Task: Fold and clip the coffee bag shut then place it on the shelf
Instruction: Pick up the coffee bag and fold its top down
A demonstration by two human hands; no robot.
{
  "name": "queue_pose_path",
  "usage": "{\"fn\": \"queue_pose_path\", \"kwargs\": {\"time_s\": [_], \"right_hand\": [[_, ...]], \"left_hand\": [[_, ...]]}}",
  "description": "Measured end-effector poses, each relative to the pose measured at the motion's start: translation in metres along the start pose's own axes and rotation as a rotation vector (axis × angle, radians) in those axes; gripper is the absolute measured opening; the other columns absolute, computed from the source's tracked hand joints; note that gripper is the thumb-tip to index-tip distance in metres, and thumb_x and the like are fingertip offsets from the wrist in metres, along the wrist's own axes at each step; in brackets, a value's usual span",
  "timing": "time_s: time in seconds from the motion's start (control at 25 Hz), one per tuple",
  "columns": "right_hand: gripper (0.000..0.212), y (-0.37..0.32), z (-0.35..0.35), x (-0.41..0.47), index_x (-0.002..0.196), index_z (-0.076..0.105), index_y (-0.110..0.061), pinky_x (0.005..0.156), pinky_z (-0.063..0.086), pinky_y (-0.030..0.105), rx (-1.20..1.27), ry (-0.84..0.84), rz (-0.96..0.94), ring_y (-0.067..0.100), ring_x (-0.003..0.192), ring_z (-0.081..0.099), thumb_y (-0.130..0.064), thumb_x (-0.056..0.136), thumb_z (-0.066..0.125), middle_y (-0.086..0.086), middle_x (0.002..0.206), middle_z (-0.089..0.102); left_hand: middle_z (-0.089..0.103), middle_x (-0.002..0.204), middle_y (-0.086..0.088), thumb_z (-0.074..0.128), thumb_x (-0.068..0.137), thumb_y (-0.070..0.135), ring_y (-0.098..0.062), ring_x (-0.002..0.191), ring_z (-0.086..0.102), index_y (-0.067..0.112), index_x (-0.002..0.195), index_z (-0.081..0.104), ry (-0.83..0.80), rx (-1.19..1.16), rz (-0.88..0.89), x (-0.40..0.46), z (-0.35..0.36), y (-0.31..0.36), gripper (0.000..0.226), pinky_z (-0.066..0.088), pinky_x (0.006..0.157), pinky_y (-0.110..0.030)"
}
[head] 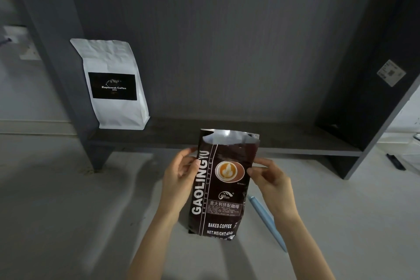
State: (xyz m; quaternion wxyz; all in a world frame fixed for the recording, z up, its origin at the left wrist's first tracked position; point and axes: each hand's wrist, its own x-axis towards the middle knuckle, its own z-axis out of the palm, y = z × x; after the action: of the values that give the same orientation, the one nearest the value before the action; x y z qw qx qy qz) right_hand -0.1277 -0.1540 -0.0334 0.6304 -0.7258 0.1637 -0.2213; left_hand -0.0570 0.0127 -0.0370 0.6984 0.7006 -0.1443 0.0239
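Note:
A dark brown coffee bag [221,202] marked GAOLINGYU stands upright in the middle of the view, its top open and showing a silver lining. My left hand [179,177] grips its left edge near the top. My right hand [270,182] pinches its right edge at the same height. A long light-blue clip [267,220] lies on the pale surface just right of the bag, under my right forearm. The dark shelf board [284,141] runs behind the bag.
A white Kopiluwak Coffee bag [113,84] stands at the left end of the shelf against a dark upright. Another dark upright [372,98] with a white sticker closes the right side. A small black object [396,161] lies at far right.

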Motion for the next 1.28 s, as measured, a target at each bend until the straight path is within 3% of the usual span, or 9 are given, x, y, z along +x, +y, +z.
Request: {"fn": "queue_pose_path", "kwargs": {"time_s": [0.16,0.4,0.56,0.72,0.8,0.88,1.04,1.16,1.28], "right_hand": [[0.026,-0.002,0.001,-0.001,0.080,0.063,-0.017,0.057,0.049,0.007,0.150,-0.071,0.000,-0.005,0.058,0.062,0.005,0.085,0.050,-0.010,0.065,0.069],[0.044,-0.004,-0.002,-0.003,0.071,0.067,-0.020,0.067,0.052,0.014,0.140,-0.154,-0.006,0.001,0.066,0.063,0.011,0.087,0.040,-0.011,0.062,0.071],[0.042,-0.011,-0.005,-0.005,0.078,0.068,-0.027,0.080,0.049,0.025,0.081,-0.172,0.003,0.006,0.089,0.062,-0.002,0.091,0.036,-0.009,0.086,0.069],[0.032,-0.014,-0.007,-0.008,0.084,0.067,-0.030,0.072,0.051,0.011,0.064,-0.229,-0.007,-0.009,0.083,0.062,-0.016,0.092,0.039,-0.016,0.089,0.067],[0.028,-0.008,-0.007,-0.008,0.089,0.066,-0.029,0.070,0.050,0.006,0.091,-0.248,-0.011,-0.005,0.081,0.063,-0.013,0.091,0.043,-0.015,0.086,0.068],[0.029,-0.002,-0.007,-0.008,0.092,0.064,-0.028,0.073,0.051,0.008,0.126,-0.239,-0.021,-0.001,0.080,0.064,-0.006,0.089,0.046,-0.012,0.084,0.069],[0.039,0.010,-0.007,-0.004,0.112,0.052,-0.026,0.081,0.052,0.013,0.115,-0.270,-0.025,0.011,0.098,0.061,0.001,0.084,0.053,0.002,0.099,0.066],[0.042,0.021,-0.001,-0.002,0.109,0.053,-0.028,0.094,0.049,0.035,-0.008,-0.264,-0.029,0.013,0.107,0.059,0.000,0.079,0.061,-0.002,0.105,0.066],[0.035,0.028,0.004,-0.001,0.094,0.060,-0.032,0.085,0.053,0.022,0.021,-0.155,-0.010,0.012,0.104,0.062,-0.001,0.077,0.064,-0.004,0.101,0.069]], "left_hand": [[0.070,0.064,0.018,0.049,0.082,-0.007,0.013,0.066,0.061,0.019,0.078,0.063,-0.008,-0.008,-0.013,-0.003,-0.001,0.006,0.030,0.044,0.062,-0.002],[0.067,0.071,0.010,0.044,0.082,-0.015,0.008,0.063,0.063,0.015,0.070,0.063,-0.014,-0.058,-0.043,-0.003,-0.004,0.005,0.037,0.046,0.059,-0.003],[0.069,0.076,0.015,0.037,0.074,-0.021,0.012,0.072,0.063,0.019,0.081,0.064,-0.068,-0.008,-0.054,-0.002,-0.008,0.006,0.049,0.045,0.064,-0.002],[0.073,0.079,0.017,0.043,0.090,0.023,0.006,0.079,0.065,0.027,0.088,0.066,-0.141,-0.107,-0.127,-0.001,-0.013,0.005,0.024,0.047,0.065,-0.004],[0.072,0.090,0.014,0.048,0.087,0.038,0.003,0.090,0.064,0.032,0.092,0.065,-0.215,-0.088,-0.120,0.000,-0.017,0.002,0.019,0.049,0.077,-0.011],[0.068,0.102,0.010,0.054,0.085,0.028,-0.004,0.102,0.061,0.035,0.096,0.063,-0.256,-0.046,-0.109,-0.001,-0.019,-0.001,0.016,0.047,0.088,-0.020],[0.068,0.099,0.012,0.051,0.086,0.003,0.004,0.098,0.061,0.034,0.103,0.058,-0.236,-0.063,-0.093,-0.004,-0.015,-0.003,0.036,0.046,0.077,-0.005],[0.066,0.093,0.016,0.051,0.086,0.002,0.012,0.088,0.061,0.029,0.113,0.052,-0.239,-0.048,-0.084,-0.005,-0.014,-0.004,0.039,0.044,0.073,-0.001],[0.059,0.098,0.021,0.052,0.085,0.002,0.022,0.082,0.057,0.024,0.112,0.049,-0.294,-0.030,-0.132,-0.007,-0.012,-0.009,0.035,0.042,0.068,0.002]]}}
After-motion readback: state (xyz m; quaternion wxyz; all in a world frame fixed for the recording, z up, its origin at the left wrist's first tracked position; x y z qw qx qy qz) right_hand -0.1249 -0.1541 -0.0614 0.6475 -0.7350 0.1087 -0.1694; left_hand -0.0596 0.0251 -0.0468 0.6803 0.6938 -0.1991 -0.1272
